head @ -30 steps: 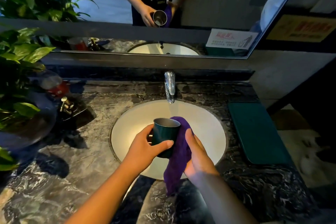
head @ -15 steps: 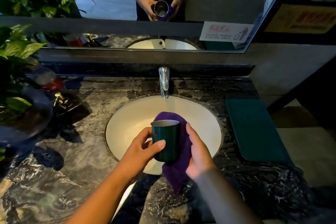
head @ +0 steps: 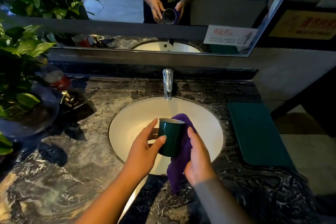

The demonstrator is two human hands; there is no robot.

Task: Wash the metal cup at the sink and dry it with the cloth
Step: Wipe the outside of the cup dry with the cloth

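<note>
The dark green metal cup (head: 171,138) is held tilted over the white sink basin (head: 131,125), its mouth pointing away from me. My left hand (head: 145,147) grips its left side, thumb across the front. My right hand (head: 198,158) holds a purple cloth (head: 181,162) against the cup's right side and back; the cloth's tail hangs down past the basin's front rim. The chrome tap (head: 167,83) stands behind the basin, and a faint stream seems to fall from it.
A dark marble counter (head: 69,174) surrounds the basin. A potted plant (head: 20,71) and small bottles (head: 60,81) crowd the left side. A green mat (head: 258,132) lies on the right. A mirror (head: 116,7) runs along the back wall.
The cup has tipped a little more forward in my hands and the cloth has wrapped further round its right side and back. Both hands stay over the basin.
</note>
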